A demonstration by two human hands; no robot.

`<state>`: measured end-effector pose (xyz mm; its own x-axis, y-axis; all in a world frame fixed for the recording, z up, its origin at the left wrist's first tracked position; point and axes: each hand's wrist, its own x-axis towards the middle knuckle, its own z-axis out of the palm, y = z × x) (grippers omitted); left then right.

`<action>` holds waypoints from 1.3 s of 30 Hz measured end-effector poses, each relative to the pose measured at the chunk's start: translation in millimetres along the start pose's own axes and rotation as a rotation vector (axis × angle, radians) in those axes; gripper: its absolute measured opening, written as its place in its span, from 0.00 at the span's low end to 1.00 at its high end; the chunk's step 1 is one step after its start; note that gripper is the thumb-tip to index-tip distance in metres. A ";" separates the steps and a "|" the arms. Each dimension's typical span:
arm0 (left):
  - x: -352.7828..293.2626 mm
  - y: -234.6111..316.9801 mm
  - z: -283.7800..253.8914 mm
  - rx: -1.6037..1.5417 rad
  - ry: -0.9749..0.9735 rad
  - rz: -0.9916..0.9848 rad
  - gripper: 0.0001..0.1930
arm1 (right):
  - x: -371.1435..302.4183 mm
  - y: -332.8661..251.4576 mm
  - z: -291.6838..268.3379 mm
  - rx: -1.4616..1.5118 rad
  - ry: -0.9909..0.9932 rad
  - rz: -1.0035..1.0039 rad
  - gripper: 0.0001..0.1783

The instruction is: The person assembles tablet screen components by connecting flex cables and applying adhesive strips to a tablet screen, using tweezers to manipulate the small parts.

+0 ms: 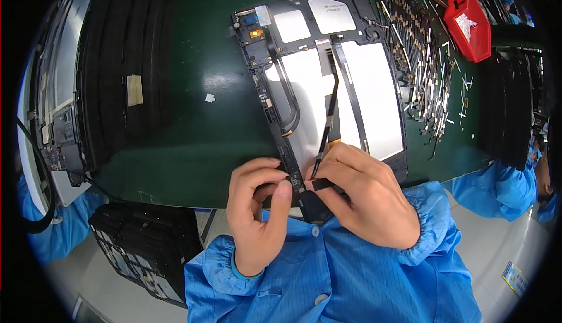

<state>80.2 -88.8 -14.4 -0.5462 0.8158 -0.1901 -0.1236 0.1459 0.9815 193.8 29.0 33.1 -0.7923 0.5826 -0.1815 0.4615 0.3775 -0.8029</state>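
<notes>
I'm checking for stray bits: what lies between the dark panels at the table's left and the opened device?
The head view shows a small white piece on the green tabletop, left of the opened device.

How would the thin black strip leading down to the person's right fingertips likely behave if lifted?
The black strip is probably floppy, since it bends partway along its length. It is likely light, being so narrow and thin. It may also crease if tugged sideways, as it looks like a flat, ribbon-like cable.
</notes>
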 end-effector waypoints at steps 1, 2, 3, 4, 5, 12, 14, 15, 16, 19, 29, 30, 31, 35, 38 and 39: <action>-0.1 -0.3 0.2 0.001 -0.002 0.004 0.07 | -0.4 0.3 1.0 -0.004 0.019 -0.008 0.09; -0.2 -0.3 0.5 0.000 -0.004 0.003 0.07 | -0.7 0.6 1.7 -0.004 0.020 -0.007 0.09; -0.3 -0.2 0.5 0.008 -0.003 0.005 0.08 | -0.5 0.8 2.4 -0.014 0.023 -0.012 0.09; -0.3 -0.1 0.6 0.015 -0.003 0.006 0.09 | -0.4 0.8 2.8 -0.023 0.026 -0.016 0.09; 0.0 0.1 1.3 0.015 -0.003 0.006 0.09 | -0.2 0.5 3.1 -0.023 0.026 -0.016 0.09; 1.8 2.1 4.0 0.093 -0.009 0.062 0.11 | -0.5 0.0 4.7 -0.052 0.053 -0.029 0.09; 2.3 4.3 0.3 0.093 -0.024 0.052 0.11 | -1.6 0.1 4.7 -0.051 0.051 -0.027 0.10; 3.0 6.2 -2.4 0.059 -0.051 0.012 0.10 | -2.0 1.6 4.4 -0.028 0.036 -0.051 0.09; 2.9 7.4 -4.0 0.025 -0.078 -0.026 0.10 | -2.9 2.2 3.9 -0.005 0.022 -0.076 0.08; 2.1 2.2 -3.3 -0.017 -0.050 -0.010 0.09 | -3.3 -1.9 -1.6 0.217 -0.071 -0.047 0.08; -29.1 14.0 -28.2 0.030 -0.187 -0.318 0.09 | -10.0 -5.9 17.2 -0.080 0.147 -0.015 0.13; -29.1 13.9 -27.2 0.020 -0.208 -0.347 0.09 | -10.3 -4.1 16.9 -0.088 0.151 -0.016 0.13; -28.0 8.9 -25.4 -0.008 -0.208 -0.334 0.10 | -10.6 -2.2 16.1 0.044 0.168 -0.061 0.11; -18.1 15.8 -17.0 -0.139 -0.249 -0.306 0.09 | -15.5 -7.1 2.8 0.439 0.068 -0.092 0.13; -14.0 16.9 -10.4 -0.303 -0.269 -0.255 0.08 | -15.2 -15.9 -7.2 0.426 0.052 0.130 0.11; -13.3 20.8 -6.9 -0.322 -0.238 -0.257 0.08 | -15.0 -9.8 -5.4 0.430 0.052 0.090 0.13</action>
<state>79.2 -100.5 8.5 -0.2638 0.8870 -0.3791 -0.5011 0.2098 0.8396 203.3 20.5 46.7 -0.7304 0.6388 -0.2417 0.3113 -0.0037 -0.9503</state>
